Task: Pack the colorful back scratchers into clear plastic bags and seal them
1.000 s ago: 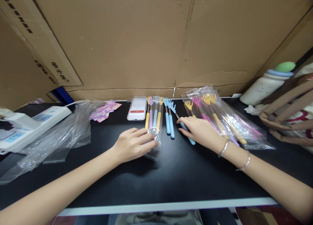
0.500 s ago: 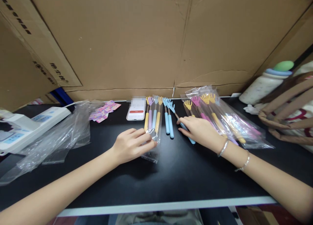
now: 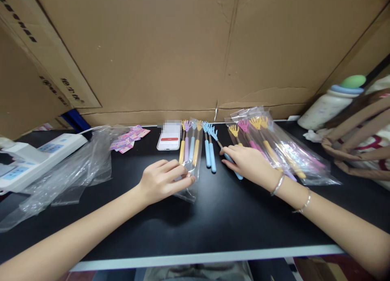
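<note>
My left hand (image 3: 164,181) is closed, its curled fingers over the lower part of a clear plastic bag (image 3: 189,195). Inside that bag lie yellow, purple and blue back scratchers, such as the yellow back scratcher (image 3: 196,153). Just right of it, two blue back scratchers (image 3: 212,157) lie side by side on the black table. My right hand (image 3: 246,161) is closed around the handle of another blue back scratcher (image 3: 214,134), which lies slanted with its claw end pointing away from me. The fingertips under my left hand are partly hidden.
Bagged back scratchers (image 3: 300,159) lie at the right, beside a white bottle (image 3: 327,108) and a brown-strapped bag (image 3: 330,153). A phone (image 3: 169,140), pink-purple cards (image 3: 129,138), plastic bags (image 3: 88,163) and a power strip (image 3: 57,149) are on the left. Cardboard (image 3: 158,49) walls the back.
</note>
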Tool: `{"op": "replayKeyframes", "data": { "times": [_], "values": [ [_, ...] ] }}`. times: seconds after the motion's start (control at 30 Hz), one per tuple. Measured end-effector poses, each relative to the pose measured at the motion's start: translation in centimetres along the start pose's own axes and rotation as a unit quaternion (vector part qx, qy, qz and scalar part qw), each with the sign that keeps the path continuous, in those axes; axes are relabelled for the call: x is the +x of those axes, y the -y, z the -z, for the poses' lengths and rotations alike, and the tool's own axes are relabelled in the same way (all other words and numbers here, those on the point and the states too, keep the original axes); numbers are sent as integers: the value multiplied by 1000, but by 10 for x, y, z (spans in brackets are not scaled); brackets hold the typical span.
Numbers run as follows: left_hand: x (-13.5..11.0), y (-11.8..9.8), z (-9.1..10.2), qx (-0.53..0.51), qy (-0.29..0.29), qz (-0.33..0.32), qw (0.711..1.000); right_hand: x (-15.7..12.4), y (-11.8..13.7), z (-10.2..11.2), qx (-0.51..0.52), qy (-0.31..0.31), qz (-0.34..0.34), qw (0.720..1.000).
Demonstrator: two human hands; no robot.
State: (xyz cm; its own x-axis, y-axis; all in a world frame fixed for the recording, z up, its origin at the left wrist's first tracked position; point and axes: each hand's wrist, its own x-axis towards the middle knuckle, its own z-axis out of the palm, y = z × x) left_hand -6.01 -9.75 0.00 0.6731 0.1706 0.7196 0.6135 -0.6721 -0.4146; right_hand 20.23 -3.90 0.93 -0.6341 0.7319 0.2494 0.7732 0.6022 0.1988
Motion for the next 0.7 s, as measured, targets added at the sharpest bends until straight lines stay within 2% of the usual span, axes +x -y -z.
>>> {"op": "replayKeyframes", "data": {
  "times": [0.27, 0.6, 0.7],
  "values": [
    [1, 1, -3, 0, 75, 9, 997, -1, -1, -1, -5, 0, 5, 1000],
    [-4, 0, -4, -29, 122, 11, 992, 0, 0, 0, -2, 8, 0, 1000],
    [-5, 1, -5, -21, 132, 39, 990, 0, 1, -1, -8, 14, -3, 1000]
  ]
}}
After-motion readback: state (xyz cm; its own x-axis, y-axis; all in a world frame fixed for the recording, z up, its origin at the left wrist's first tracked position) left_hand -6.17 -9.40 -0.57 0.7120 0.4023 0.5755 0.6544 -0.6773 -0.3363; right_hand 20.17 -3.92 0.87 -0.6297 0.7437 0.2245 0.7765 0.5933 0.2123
